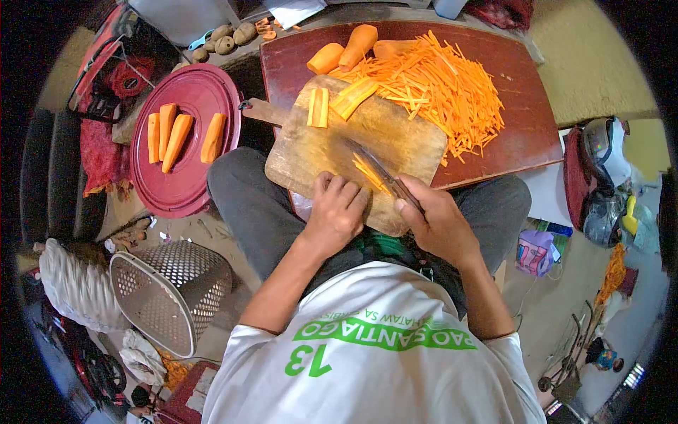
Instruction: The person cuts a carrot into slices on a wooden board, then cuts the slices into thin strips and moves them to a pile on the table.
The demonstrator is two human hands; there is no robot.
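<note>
A wooden cutting board [293, 159] lies across my lap and the edge of the red table. My right hand [441, 219] is closed round the handle of a knife [374, 164], its blade pointing up and left over the board. Thin carrot strips [369, 173] lie along the blade. My left hand [339, 212] rests on the board's near edge with its fingers curled down, just left of the strips; whatever is under the fingertips is hidden. Farther up the board are carrot slices [318, 107] and a second sliced stack [354, 97].
Beyond the board, the red table [522, 134] bears a heap of carrot sticks [452, 92] and whole peeled carrots [358, 47]. On the left, a round red lid [194, 191] carries several carrot pieces [176, 143]. A perforated basket [173, 283] lies tipped on the floor; potatoes [224, 45] sit behind.
</note>
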